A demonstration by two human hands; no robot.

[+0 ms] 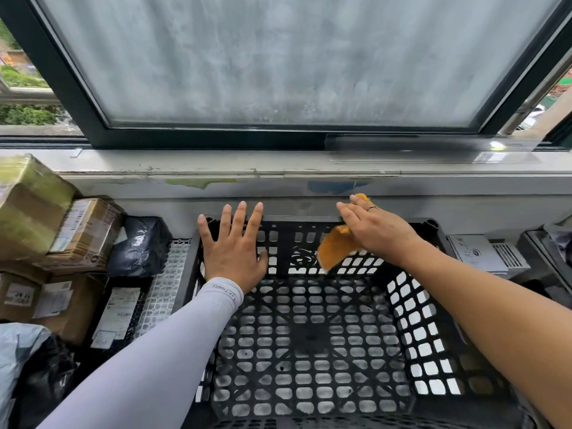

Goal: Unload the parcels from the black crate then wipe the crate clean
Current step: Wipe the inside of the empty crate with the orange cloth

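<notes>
The black lattice crate [411,332] stands below me with nothing inside it. My left hand [232,246], fingers straight and spread, hovers at the far left part of the crate, near the far rim. My right hand [376,226] lies flat on an orange cloth [332,249] and presses it against the crate's far rim; the cloth hangs down the inner far wall. Parcels are piled to the left of the crate: cardboard boxes [83,233] and a black poly bag [139,243].
A grey window ledge [278,168] and a frosted window run just behind the crate. A white lattice crate [164,289] sits at the left with a labelled black parcel [117,314]. White and grey items [478,252] lie to the right.
</notes>
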